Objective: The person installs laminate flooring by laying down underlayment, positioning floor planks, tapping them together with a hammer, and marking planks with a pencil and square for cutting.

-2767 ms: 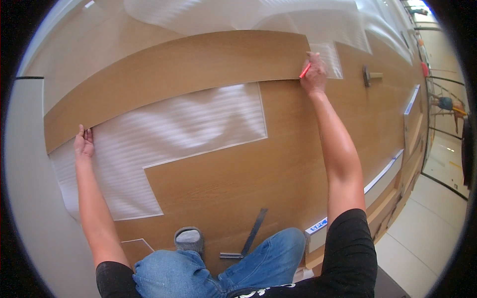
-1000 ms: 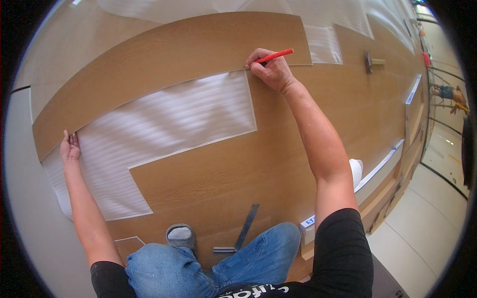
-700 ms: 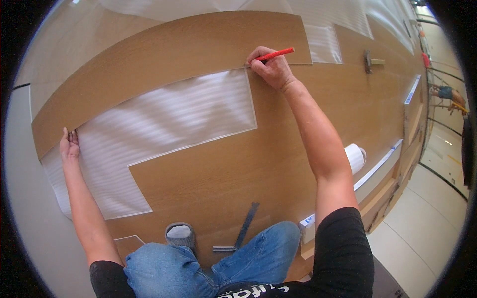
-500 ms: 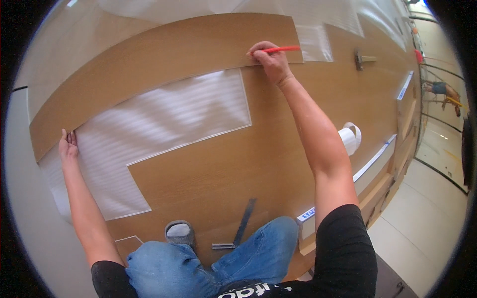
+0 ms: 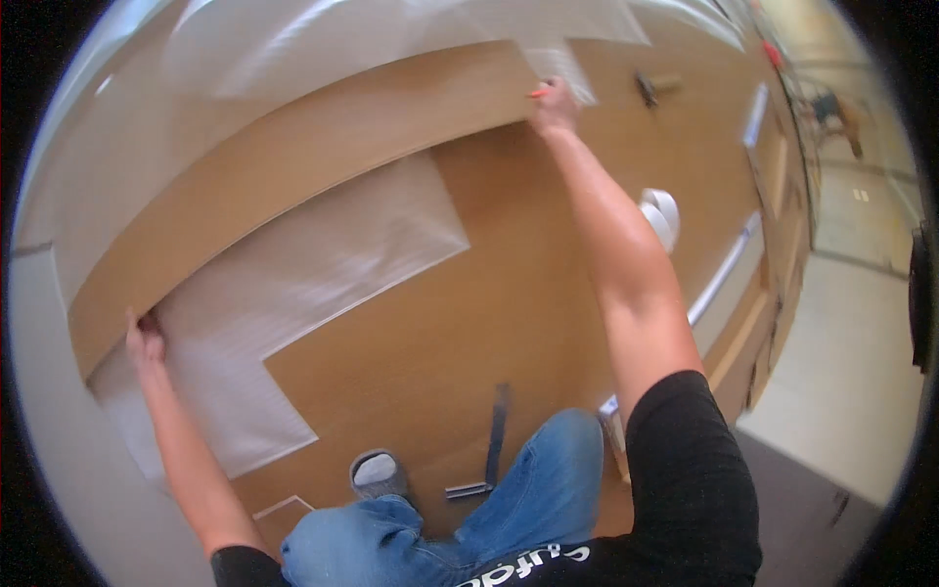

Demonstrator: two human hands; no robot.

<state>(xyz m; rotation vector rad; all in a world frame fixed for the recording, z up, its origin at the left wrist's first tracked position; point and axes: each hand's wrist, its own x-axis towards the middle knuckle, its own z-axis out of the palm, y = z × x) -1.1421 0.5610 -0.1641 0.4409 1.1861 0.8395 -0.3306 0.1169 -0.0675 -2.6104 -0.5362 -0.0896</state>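
A long brown board strip (image 5: 323, 137) runs from lower left to upper right across a translucent white foam sheet (image 5: 362, 245). My left hand (image 5: 147, 340) grips its near edge at the left end, fingers partly hidden under the board. At the far right end my right hand (image 5: 557, 106) is closed around the strip's corner. A red pencil (image 5: 537, 94) pokes out of that same hand, most of it hidden by the fingers. Along the near edge a dark shadow shows, and the strip looks slightly raised there.
Larger brown boarding (image 5: 411, 362) lies beneath everything. A hammer (image 5: 647, 90) and a white roll of tape or strip (image 5: 661, 217) rest on it to the right. Near my knees is a try square (image 5: 497, 430). Stacked boards (image 5: 758, 293) form the right edge; a person (image 5: 839, 117) is beyond.
My right hand has shifted from the strip's near edge to its right end and taken hold there, the pencil now mostly covered. The strip looks lifted a little. The whole view has tilted.
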